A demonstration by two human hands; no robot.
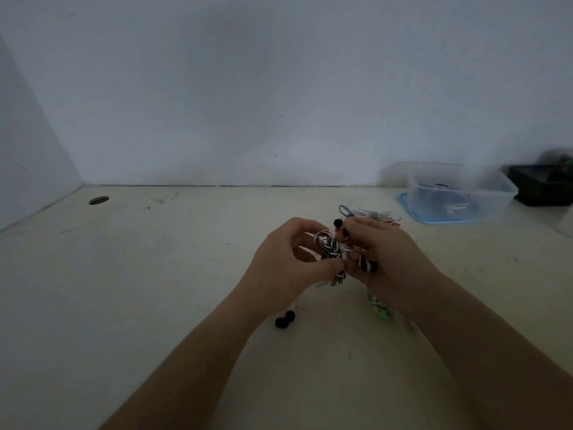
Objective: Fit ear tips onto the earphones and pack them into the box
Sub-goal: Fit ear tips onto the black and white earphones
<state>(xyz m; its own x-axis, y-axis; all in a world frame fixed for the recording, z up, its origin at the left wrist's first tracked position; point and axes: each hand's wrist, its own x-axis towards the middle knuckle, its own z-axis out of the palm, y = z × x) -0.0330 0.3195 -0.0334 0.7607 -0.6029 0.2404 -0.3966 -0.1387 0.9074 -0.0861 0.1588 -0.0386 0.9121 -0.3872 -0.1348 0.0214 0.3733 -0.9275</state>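
Though tangled, earphones (332, 250) in both hands (283, 262) (392, 259).

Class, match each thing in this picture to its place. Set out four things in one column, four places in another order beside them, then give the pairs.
Things
1. cable bundle
2. ear tips
3. box
4. hole

Places
A. far left of the table, near the wall
B. on a blue lid, far right
C. gripped by the left hand and right hand
D. loose on the table, nearer the camera than the left hand

Pairs: 1-C, 2-D, 3-B, 4-A
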